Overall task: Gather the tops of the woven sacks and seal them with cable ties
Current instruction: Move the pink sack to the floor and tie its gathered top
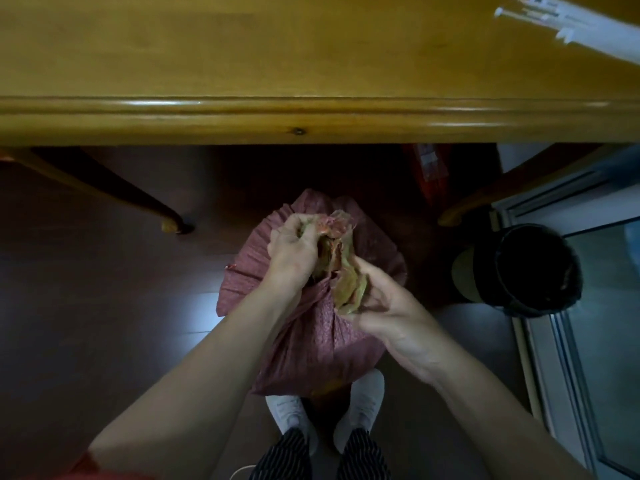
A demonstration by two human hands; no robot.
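Down on the floor (86,289), just past my white shoes (291,414) and short of the bench's near edge, the reddish woven sack (311,334) stands upright. I have it close to my feet so that I can work on its top from straight above.

My left hand (294,247) is curled round the far side of the sack's mouth (341,268), fingers closed on the crumpled cloth, and my right hand (391,306) grips the near side of the same bunch with thumb and fingers wrapped round it. Between them the paler inner lining shows in loose folds. By my reckoning the gathering is only partly done. The cloth is bunched, but it is not yet drawn into one tight neck that a tie could go round.

Both hands are on the top because the woven cloth looks stiff and would likely spring open if one let go too soon. I would want the neck squeezed into a single fist before freeing the other hand.

The white cable ties (568,26) lie on the bench (242,64) at its far right corner, well apart from the sack, so fetching one calls for a long reach upward. A dark bin (526,268) stands on the floor to the right of the sack, not touching it.
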